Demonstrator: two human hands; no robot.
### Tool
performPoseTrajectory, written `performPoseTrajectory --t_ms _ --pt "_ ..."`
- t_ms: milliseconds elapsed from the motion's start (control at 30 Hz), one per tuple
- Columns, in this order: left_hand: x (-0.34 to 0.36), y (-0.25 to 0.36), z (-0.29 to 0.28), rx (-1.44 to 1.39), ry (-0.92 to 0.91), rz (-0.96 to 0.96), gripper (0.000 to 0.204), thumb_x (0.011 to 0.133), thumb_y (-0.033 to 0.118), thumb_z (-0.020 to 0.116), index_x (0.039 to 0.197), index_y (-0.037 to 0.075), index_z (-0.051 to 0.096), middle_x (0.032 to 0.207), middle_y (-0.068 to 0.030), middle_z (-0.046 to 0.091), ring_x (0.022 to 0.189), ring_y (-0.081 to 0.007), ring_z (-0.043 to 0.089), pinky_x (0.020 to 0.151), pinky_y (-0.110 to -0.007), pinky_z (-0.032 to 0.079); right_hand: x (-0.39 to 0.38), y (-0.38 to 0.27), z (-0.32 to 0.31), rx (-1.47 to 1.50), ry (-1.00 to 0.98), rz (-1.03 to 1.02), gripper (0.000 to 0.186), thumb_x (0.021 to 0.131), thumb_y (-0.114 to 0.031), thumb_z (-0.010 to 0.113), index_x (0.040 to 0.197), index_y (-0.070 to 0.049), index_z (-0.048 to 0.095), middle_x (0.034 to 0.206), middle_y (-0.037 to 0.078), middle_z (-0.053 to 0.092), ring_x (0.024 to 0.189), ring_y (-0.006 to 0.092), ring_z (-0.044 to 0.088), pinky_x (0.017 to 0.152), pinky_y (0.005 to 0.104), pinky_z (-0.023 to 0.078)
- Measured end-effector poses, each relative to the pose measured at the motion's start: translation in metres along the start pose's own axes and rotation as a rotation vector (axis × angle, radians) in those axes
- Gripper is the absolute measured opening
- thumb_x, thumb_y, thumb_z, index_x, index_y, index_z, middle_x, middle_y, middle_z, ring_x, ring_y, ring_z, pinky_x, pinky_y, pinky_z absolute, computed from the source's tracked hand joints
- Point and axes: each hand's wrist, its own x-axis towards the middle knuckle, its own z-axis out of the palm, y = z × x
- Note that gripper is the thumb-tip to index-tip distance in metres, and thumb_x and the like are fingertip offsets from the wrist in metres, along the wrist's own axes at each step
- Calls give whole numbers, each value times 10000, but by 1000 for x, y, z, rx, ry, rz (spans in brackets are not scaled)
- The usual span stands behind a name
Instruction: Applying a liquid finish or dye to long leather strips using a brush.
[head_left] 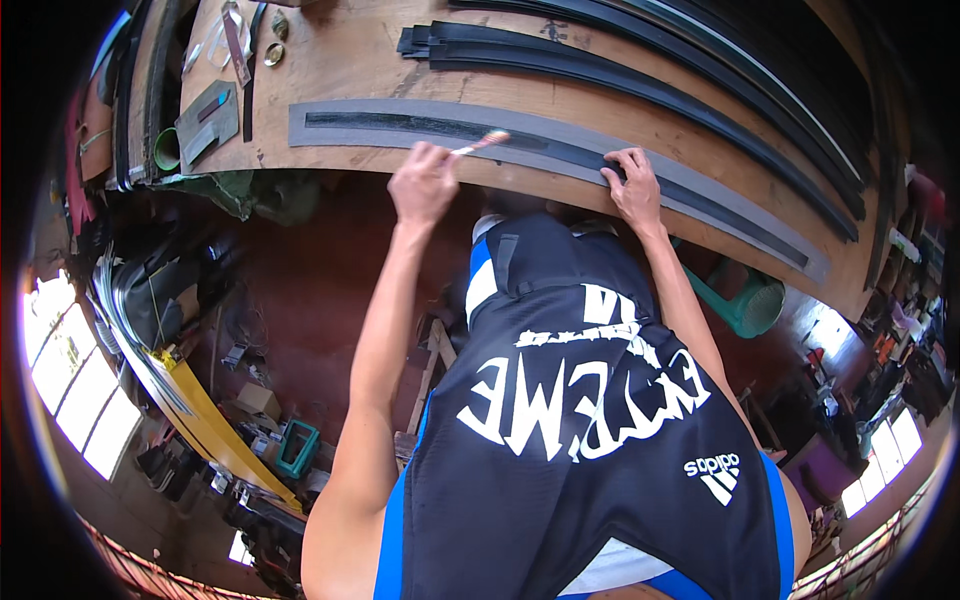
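A long black strip [580,158] lies lengthwise on a wider grey strip [345,138] near the front edge of the wooden table. The left part of the black strip looks darker and wetter than the right. My left hand [424,185] is closed around the pale handle of a small brush [484,142]. Its bristle end, blurred, hovers at or just over the black strip; contact I cannot tell. My right hand [636,188] touches the strips farther right with its fingertips, thumb and fingers apart.
Bundles of black strips [600,72] lie along the table's far side. At the left are a grey board [208,128], a green tube [166,149], a brown strip [236,48] and a small round tin [274,54]. A green plastic stool [755,305] stands below the table's right part.
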Motion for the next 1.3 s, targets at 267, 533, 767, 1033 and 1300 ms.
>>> performPoseTrajectory --t_ms 267,533,767,1033,1300 --pt "7 71 85 130 -127 397 104 768 188 706 748 126 626 829 -34 585 713 -257 628 605 -397 500 -4 15 2 148 69 18 206 800 -145 723 960 -54 629 947 80 616 886 271 618 791 377 497" --pt "29 46 19 265 -162 304 102 822 208 692 759 133 668 817 -8 610 688 -263 637 605 -397 493 -9 32 -10 162 89 -87 187 798 -107 705 969 -56 646 1009 87 641 942 302 611 821 392 499" --pt "15 95 81 146 -209 435 69 789 166 688 751 138 638 823 -32 585 719 -267 632 633 -404 507 -15 44 -23 83 113 -34 213 789 -106 706 993 -66 656 1024 86 642 975 315 602 845 398 496" --pt "6 36 4 213 -191 82 136 836 237 688 799 109 663 829 -72 589 738 -267 638 632 -406 502 -18 48 -23 85 100 -61 248 786 -109 713 1027 -72 666 1011 85 622 965 304 595 846 391 495" --pt "-37 31 37 43 219 -522 188 878 265 684 870 77 692 847 -59 582 725 -238 601 643 -390 466 -13 50 -28 72 37 -118 271 782 -101 716 1050 -64 689 1004 89 599 953 290 586 839 389 490"
